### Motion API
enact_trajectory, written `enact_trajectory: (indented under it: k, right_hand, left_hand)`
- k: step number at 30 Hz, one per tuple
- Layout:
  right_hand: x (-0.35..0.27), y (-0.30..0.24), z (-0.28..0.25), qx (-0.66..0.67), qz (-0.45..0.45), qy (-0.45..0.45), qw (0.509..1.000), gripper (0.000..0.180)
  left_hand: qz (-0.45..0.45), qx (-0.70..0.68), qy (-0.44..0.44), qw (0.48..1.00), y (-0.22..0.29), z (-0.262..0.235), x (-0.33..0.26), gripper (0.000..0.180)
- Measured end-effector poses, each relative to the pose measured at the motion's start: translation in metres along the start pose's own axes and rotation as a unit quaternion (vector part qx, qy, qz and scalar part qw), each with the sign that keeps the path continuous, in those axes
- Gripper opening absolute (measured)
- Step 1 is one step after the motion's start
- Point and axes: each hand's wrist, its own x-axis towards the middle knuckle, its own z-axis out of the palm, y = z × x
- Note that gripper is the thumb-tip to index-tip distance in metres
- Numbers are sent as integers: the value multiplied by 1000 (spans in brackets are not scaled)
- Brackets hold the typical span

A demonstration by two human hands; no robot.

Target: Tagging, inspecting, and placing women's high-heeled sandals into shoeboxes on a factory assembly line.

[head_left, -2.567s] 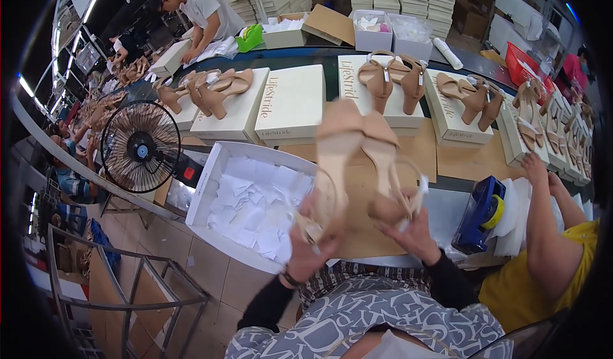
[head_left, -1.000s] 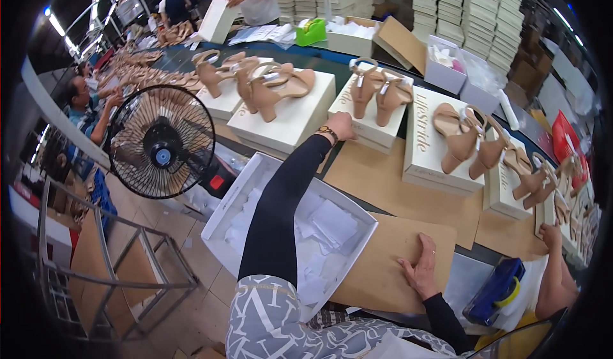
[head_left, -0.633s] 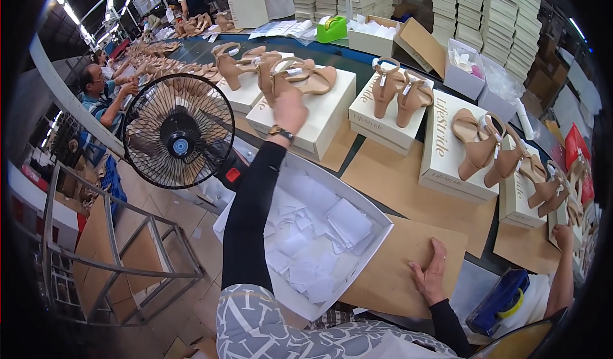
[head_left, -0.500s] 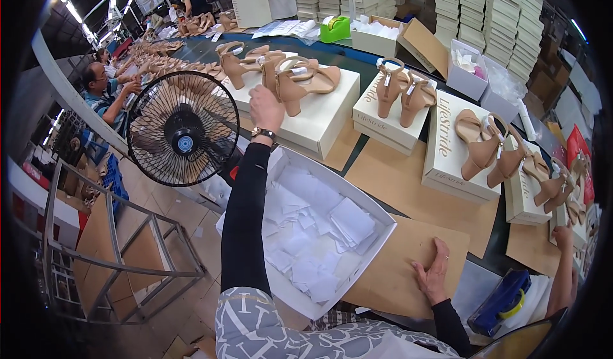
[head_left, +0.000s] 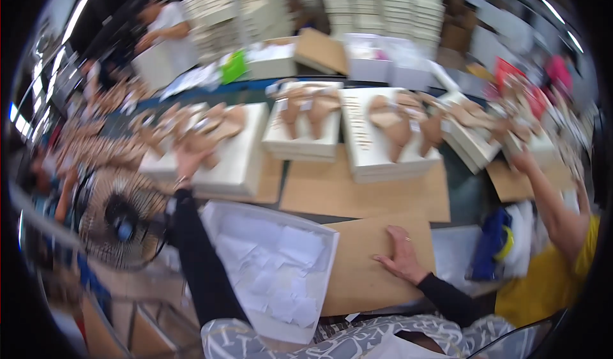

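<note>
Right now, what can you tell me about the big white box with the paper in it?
The open white box is a shallow rectangular carton, cardboard by the look of it, with no lid on. Crumpled white tissue paper lines its inside. It sits tilted at the near edge of the table, beside a flat brown cardboard sheet. The left arm's black sleeve crosses over its left side. The picture is blurred, so finer details are lost.

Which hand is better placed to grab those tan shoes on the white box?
Left, probably. The left hand is stretched out and already at the tan shoes on the white box. The right hand lies flat on the cardboard sheet, far from them.
</note>
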Motion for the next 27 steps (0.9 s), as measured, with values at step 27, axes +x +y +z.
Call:
enact_trajectory:
  k: [27]
  right_hand:
    - [-19, 14, -15, 115, 5, 6, 993, 74]
  left_hand:
    - [103, -44, 160, 981, 221, -143, -93, 69]
